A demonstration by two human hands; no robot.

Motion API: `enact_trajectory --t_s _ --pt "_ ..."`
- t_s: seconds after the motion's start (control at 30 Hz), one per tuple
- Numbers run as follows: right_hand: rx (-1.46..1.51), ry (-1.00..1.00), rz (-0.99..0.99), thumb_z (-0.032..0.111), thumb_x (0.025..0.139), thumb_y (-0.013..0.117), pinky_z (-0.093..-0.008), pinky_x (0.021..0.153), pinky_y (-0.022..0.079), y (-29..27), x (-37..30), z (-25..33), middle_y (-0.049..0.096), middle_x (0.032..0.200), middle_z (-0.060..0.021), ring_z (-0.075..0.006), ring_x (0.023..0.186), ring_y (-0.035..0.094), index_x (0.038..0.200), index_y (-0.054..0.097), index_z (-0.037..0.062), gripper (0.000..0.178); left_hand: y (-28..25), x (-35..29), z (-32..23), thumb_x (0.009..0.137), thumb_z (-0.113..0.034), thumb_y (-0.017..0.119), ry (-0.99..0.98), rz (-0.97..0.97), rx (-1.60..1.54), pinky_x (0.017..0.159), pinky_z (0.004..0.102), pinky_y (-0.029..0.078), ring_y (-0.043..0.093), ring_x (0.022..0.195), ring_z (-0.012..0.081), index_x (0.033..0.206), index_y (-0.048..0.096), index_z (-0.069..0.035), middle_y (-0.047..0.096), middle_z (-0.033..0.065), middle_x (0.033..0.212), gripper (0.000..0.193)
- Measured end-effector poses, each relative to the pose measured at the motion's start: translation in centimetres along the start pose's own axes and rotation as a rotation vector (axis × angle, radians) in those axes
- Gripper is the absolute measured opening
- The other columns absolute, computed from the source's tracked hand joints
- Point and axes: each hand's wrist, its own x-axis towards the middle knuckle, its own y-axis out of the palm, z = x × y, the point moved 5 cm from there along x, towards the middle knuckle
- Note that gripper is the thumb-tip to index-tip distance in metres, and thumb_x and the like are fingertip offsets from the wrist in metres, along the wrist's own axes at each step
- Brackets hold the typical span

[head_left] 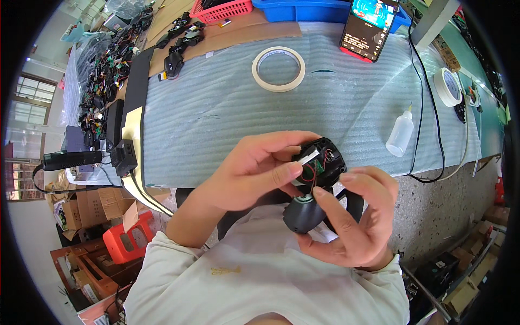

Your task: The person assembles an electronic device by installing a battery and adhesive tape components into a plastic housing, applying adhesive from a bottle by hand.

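Observation:
In front of my chest, at the table's near edge, an opened black electronic device is in both hands. My left hand (252,173) is closed around its upper housing (331,176), thumb across the front. Inside the housing sit a small green circuit board (319,166), a pale strip and thin red wires (308,174). Just below hangs a rounded black shell (303,214). My right hand (360,222) is closed on this shell, with its thumb underneath and its index fingertip by the wires where they run between the two parts.
Foam sheeting (216,119) covers the table. A tape roll (278,69) lies beyond my hands. To the right are a dropper bottle (400,134), a black cable (436,119) and a propped phone (369,30). Several black devices (105,81) are heaped at left, near a black handheld tool (73,160).

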Motion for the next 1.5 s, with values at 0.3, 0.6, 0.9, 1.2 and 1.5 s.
enact_trajectory --t_s 0.3,0.6,0.9,1.2,1.5 --pt "-0.222 -0.001 -0.287 0.026 0.058 0.084 -0.0320 0.069 0.050 0.8 -2.4 0.2 0.049 0.111 -0.0106 -0.0309 0.091 0.053 0.095 0.074 0.0075 0.042 2.0 -1.2 0.5 0.092 0.016 0.046 0.386 -0.137 0.264 0.097 0.0288 0.046 0.054 0.121 0.0185 0.143 0.041 0.002 0.054 0.0150 0.132 0.053" --pt "-0.259 0.048 -0.263 0.021 0.057 0.087 -0.0453 0.082 0.051 0.8 -3.3 1.1 0.044 0.123 -0.0186 -0.0364 0.108 0.051 0.110 0.066 -0.0031 0.062 2.9 -3.6 2.1 0.093 0.013 0.044 0.363 -0.133 0.044 0.103 0.0316 0.041 0.052 0.124 0.0187 0.144 0.040 0.002 0.053 0.0150 0.134 0.052" --pt "-0.241 -0.023 -0.238 0.019 0.055 0.086 -0.0388 0.075 0.051 1.5 -2.5 1.7 0.054 0.111 -0.0127 -0.0357 0.097 0.055 0.101 0.073 0.0023 0.050 3.0 -4.1 2.8 0.088 0.003 0.063 0.413 -0.294 0.120 0.095 0.0305 0.049 0.058 0.115 0.0177 0.141 0.043 0.004 0.058 0.0147 0.128 0.056" --pt "-0.305 -0.036 -0.272 0.021 0.057 0.084 -0.0385 0.072 0.051 1.7 -2.7 1.9 0.056 0.110 -0.0133 -0.0361 0.096 0.057 0.099 0.073 0.0010 0.048 2.7 -4.0 2.2 0.087 -0.001 0.069 0.490 -0.313 0.378 0.080 0.0253 0.055 0.064 0.096 0.0131 0.132 0.050 0.008 0.065 0.0138 0.112 0.050" --pt "-0.088 0.034 -0.197 0.015 0.052 0.084 -0.0416 0.078 0.053 2.0 -3.0 1.4 0.052 0.117 -0.0153 -0.0381 0.099 0.058 0.107 0.070 0.0007 0.059 1.5 -3.9 3.6 0.103 -0.023 0.051 0.245 -0.286 -0.204 0.091 0.0295 0.049 0.059 0.106 0.0117 0.133 0.052 0.002 0.064 0.0091 0.114 0.039"
